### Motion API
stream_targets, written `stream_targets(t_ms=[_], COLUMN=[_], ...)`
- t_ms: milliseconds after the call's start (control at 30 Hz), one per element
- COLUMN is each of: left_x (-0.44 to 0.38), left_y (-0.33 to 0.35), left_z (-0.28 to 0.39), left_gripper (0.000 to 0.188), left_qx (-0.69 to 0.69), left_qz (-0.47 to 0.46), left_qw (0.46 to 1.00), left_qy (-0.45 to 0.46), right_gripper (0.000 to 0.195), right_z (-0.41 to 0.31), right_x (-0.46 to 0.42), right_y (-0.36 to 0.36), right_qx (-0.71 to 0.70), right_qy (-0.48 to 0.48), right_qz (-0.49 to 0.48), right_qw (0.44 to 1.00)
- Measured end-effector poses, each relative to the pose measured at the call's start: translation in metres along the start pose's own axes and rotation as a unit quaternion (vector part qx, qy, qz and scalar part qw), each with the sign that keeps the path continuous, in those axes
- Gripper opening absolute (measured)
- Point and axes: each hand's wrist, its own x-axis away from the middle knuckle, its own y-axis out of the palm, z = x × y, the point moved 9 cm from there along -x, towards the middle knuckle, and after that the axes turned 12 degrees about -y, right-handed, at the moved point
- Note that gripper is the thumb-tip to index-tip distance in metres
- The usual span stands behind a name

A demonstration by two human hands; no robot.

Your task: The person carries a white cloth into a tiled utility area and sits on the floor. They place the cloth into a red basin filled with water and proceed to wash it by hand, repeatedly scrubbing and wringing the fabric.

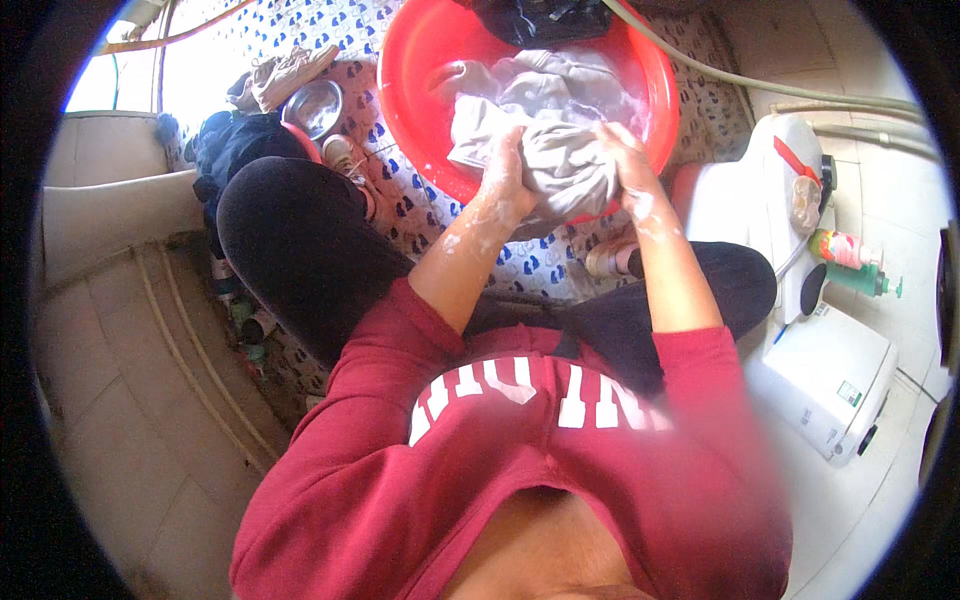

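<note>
A wet, pale grey garment (566,154) is bunched between my two hands over the near rim of a red plastic basin (409,97). My left hand (508,176) grips its left side, and my right hand (628,161) has hold of the right side. White suds cling to both wrists and forearms. Behind the bunched part, more pale cloth (555,79) lies in soapy water in the basin. Something black (536,22), possibly a plastic bag or dark cloth, hangs over the far side. The fingertips are partly hidden by the folds.
To the left are a metal bowl (313,109), a pair of sneakers (289,75) and dark blue cloth (240,146). A white toilet (720,199), pump bottles (862,279) and a white bin (825,379) stand right. A hose (712,75) crosses above the basin's right rim.
</note>
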Motion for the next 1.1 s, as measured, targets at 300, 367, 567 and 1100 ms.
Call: stream_targets(t_ms=[300,367,567,1100], left_x=[-0.056,-0.054,-0.059,-0.024], left_y=[-0.064,-0.103,-0.093,-0.073], left_z=[-0.015,-0.005,-0.015,0.004], left_gripper=[0.048,0.04,0.042,0.034], left_qx=[0.033,-0.014,-0.022,-0.075], left_qz=[-0.102,-0.094,0.113,0.14], left_qw=[0.988,0.995,0.99,0.983], left_qy=[-0.113,-0.043,0.076,0.089], right_gripper=[0.011,0.01,0.015,0.02], right_z=[-0.02,-0.023,-0.005,-0.017], right_x=[0.046,0.096,-0.011,0.075], right_y=[0.09,0.159,0.049,0.107], right_qx=[0.345,0.493,0.538,0.511], right_qy=[-0.229,-0.418,-0.221,-0.32], right_qz=[-0.147,-0.23,0.065,0.026], right_qw=[0.898,0.727,0.811,0.797])
